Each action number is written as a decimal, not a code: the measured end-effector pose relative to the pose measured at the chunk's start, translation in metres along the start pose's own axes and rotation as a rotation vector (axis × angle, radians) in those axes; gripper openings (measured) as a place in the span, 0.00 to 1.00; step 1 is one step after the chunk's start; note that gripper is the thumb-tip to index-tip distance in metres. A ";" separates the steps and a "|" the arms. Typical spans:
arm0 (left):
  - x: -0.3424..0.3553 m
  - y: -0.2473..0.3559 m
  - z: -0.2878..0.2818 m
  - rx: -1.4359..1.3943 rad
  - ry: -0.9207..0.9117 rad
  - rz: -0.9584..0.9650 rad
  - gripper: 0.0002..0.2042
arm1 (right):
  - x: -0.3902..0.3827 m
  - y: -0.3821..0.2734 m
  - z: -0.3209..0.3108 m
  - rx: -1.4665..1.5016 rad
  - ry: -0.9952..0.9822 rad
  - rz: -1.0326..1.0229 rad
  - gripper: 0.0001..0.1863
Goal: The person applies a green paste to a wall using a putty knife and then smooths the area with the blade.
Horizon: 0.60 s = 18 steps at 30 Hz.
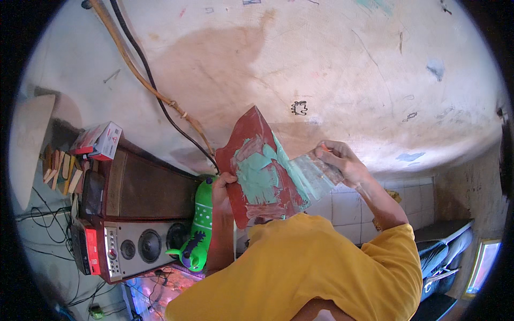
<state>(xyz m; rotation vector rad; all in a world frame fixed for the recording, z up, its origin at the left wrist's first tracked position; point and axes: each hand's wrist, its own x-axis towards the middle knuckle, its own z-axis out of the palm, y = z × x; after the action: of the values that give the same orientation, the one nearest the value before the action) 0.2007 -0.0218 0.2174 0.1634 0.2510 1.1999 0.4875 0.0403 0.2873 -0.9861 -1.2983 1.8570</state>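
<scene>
My left hand (224, 181) grips the left edge of a dark red, pointed board (239, 135), with the thumb lying on its face. Thick mint-green paste (258, 181) is smeared over the middle of this board. In my right hand (342, 160), fingers closed, is a wide, flat scraper (317, 175), greyish and streaked with the same green. Its far edge meets the right side of the board, where more paste has gathered. A small orange spot shows by my right fingertips; what it belongs to I cannot make out. Part of the board's lower end is hidden behind my yellow shirt.
A stained, pale wall (342, 69) rises ahead, with a black cable (155, 88) running down it. Left of me stand a large speaker (142, 243), a box (99, 140) and a green inflatable toy (197, 243). White tiles (347, 208) line the lower wall.
</scene>
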 end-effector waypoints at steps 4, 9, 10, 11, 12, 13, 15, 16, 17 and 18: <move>-0.005 0.000 -0.005 -0.022 -0.019 0.001 0.25 | -0.003 0.002 -0.029 0.069 0.094 -0.105 0.13; -0.002 -0.004 0.006 -0.221 -0.060 -0.192 0.25 | -0.008 -0.043 0.002 -0.098 0.405 -0.736 0.08; -0.003 -0.006 0.011 -0.241 -0.062 -0.219 0.25 | -0.007 -0.038 0.001 -0.318 0.411 -0.903 0.07; -0.005 -0.009 0.012 -0.263 -0.068 -0.229 0.25 | -0.001 -0.032 -0.002 -0.545 0.405 -1.071 0.07; -0.005 -0.010 0.015 -0.281 -0.094 -0.246 0.25 | 0.002 -0.032 -0.001 -0.676 0.284 -1.204 0.07; -0.005 -0.011 0.017 -0.294 -0.118 -0.264 0.26 | 0.005 -0.031 0.000 -0.786 0.146 -1.335 0.08; -0.002 -0.013 0.022 -0.314 -0.159 -0.288 0.26 | 0.007 -0.024 0.005 -0.776 0.137 -1.309 0.10; 0.000 -0.013 0.025 -0.321 -0.181 -0.300 0.26 | 0.006 -0.021 0.007 -0.718 0.132 -1.271 0.11; 0.001 -0.014 0.027 -0.327 -0.202 -0.305 0.26 | 0.007 -0.015 0.009 -0.655 0.122 -1.233 0.12; -0.001 -0.014 0.030 -0.331 -0.224 -0.303 0.26 | 0.005 -0.009 0.005 -0.666 0.118 -1.202 0.14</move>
<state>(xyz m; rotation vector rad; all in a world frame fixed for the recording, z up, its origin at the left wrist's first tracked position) 0.2212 -0.0272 0.2424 -0.0305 -0.1179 0.8974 0.4818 0.0447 0.2956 -0.3660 -1.8678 0.4533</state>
